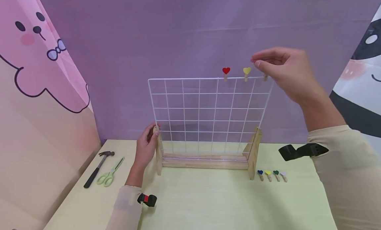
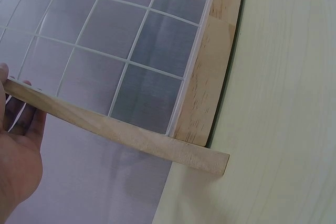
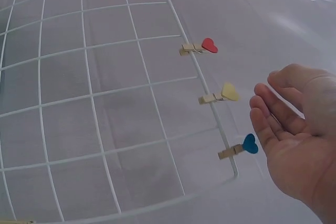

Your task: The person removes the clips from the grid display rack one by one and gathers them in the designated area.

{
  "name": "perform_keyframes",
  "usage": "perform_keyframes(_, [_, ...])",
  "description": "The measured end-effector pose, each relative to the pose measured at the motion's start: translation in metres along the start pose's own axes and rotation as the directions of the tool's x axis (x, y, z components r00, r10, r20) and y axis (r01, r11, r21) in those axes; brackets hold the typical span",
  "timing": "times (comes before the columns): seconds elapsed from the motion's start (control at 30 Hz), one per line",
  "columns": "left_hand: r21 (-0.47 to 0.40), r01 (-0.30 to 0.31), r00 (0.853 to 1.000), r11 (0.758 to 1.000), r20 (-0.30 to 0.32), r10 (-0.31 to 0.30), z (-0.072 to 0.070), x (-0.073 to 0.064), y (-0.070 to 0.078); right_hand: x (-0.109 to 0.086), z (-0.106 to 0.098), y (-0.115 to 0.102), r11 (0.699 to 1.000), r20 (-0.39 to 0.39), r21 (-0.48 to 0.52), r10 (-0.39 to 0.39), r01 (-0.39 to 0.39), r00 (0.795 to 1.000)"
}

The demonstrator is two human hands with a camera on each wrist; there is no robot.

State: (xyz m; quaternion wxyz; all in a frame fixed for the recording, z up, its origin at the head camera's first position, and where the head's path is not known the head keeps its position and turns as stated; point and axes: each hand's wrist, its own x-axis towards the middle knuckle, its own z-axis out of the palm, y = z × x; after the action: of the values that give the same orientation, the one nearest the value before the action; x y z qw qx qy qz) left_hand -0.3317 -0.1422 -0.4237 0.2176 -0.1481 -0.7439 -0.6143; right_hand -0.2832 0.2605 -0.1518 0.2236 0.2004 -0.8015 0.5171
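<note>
A white wire grid panel (image 1: 190, 108) stands upright in a wooden stand (image 1: 205, 163). My left hand (image 1: 146, 144) grips the stand's left post (image 2: 105, 124), thumb on one side and fingers behind. Along the grid's top wire sit a red heart clothespin (image 1: 226, 71), a yellow heart clothespin (image 1: 246, 71) and a blue heart clothespin (image 3: 250, 144) near the right corner. Beside the blue one, my right hand (image 1: 287, 69) hovers with loosely bent fingers and nothing between them. In the head view this hand hides the blue heart.
Several heart clothespins (image 1: 268, 174) lie in a row on the table (image 1: 202, 203), right of the stand. To the left lie a hammer (image 1: 98, 168) and pale green scissors (image 1: 110, 173). A purple cloth (image 1: 178, 34) hangs behind the grid.
</note>
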Motion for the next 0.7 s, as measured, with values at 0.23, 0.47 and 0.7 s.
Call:
perform_keyframes(0.23, [-0.004,0.004,1.000,1.000,-0.002,-0.004,0.000,0.001,0.000,0.006,0.008,-0.003,0.999,0.000,-0.038,-0.004,0.004,1.000])
perform_keyframes(0.47, [-0.027,-0.009,1.000,1.000,0.008,0.009,0.001,0.001,-0.001,0.012,0.015,-0.004,1.000,0.025,-0.005,0.017,-0.017,1.000])
perform_keyframes(0.7, [-0.007,-0.004,1.000,1.000,0.002,0.004,0.000,0.001,0.000,0.016,0.024,-0.008,0.999,0.042,-0.019,0.031,-0.031,0.999])
